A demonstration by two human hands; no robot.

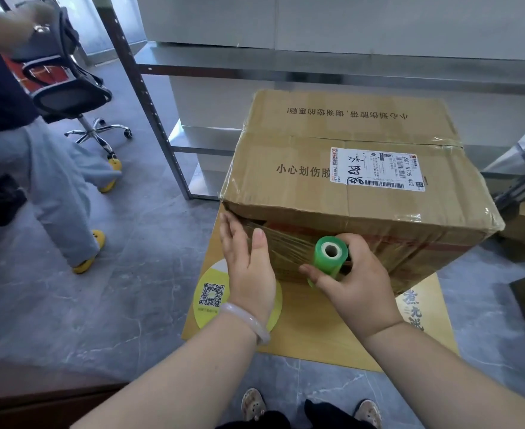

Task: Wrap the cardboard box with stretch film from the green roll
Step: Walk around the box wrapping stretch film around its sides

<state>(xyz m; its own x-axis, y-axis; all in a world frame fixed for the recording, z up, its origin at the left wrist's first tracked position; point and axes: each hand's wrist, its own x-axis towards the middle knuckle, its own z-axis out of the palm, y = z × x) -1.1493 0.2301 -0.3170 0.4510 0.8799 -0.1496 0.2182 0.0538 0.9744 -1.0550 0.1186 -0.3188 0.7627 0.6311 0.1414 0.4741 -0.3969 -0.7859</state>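
Right hand point(355, 284) grips green roll point(329, 258) against box point(347, 181); left hand point(248, 264) open, flat on film point(282, 243).

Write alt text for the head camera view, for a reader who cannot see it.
A person's right hand holds a green roll of stretch film against the near side of a large cardboard box, while the left hand presses the film flat near the box's left corner. The box sits on a low wooden table; another person stands at left.
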